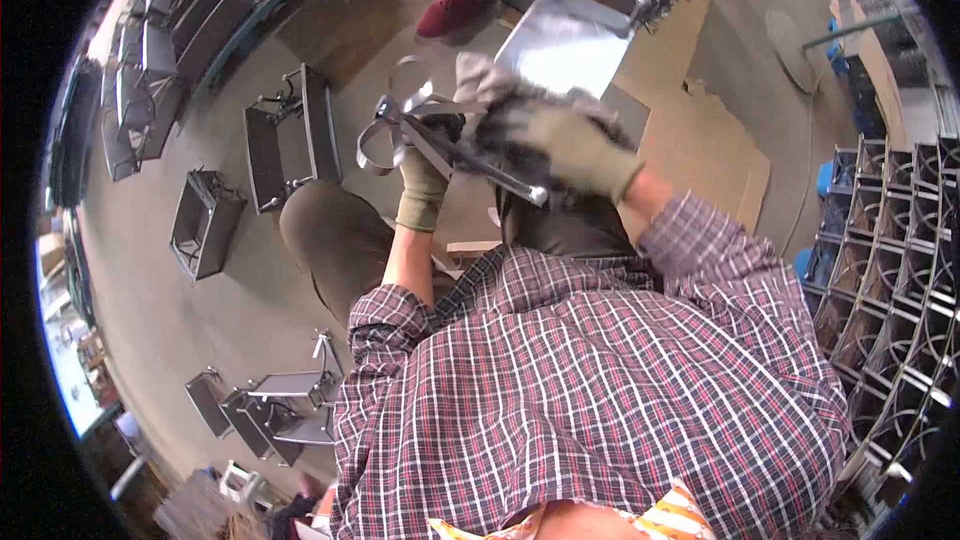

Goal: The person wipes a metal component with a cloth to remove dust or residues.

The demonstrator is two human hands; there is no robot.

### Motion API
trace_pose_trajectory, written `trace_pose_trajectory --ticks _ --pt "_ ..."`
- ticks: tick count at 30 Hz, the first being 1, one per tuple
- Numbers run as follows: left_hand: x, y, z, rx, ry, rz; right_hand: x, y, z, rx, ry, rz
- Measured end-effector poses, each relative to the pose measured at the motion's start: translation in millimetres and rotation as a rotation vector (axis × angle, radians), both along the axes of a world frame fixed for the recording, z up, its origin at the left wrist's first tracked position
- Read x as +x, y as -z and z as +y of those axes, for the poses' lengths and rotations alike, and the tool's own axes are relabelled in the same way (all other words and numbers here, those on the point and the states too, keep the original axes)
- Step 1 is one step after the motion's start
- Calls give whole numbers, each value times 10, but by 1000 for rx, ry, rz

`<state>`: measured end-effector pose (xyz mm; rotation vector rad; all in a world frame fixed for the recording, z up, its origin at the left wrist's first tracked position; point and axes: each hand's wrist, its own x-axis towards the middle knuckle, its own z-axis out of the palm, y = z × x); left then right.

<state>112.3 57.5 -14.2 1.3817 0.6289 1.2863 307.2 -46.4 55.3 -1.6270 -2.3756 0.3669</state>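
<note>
Here, the left hand (426,180), in an olive glove, has its grip closed around the dark metal piece (428,146) with curled strips, held up before the lap above the floor (375,225). The gloved right hand (570,145), motion-blurred, grips a grey cloth (484,81) beside it; its exact finger spread is unclear.

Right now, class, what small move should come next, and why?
Perhaps ease the grey cloth along the curled metal piece: the blurred right hand appears to hold the cloth beside it, while the left hand grips the piece.
</note>
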Motion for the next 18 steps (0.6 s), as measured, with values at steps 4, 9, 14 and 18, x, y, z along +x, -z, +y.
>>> trace_pose_trajectory --ticks 4,9,14,18 --pt "-56 -71 -34 263 -83 306 875 107 496 240 449 99" --pt "-50 112 67 -421 137 -431 404 169 19 278 360 0" --pt "-56 130 107 -34 71 5 42 8 -333 175 -93 130" --pt "-33 115 55 -99 39 -121 798 191 95 483 249 27"
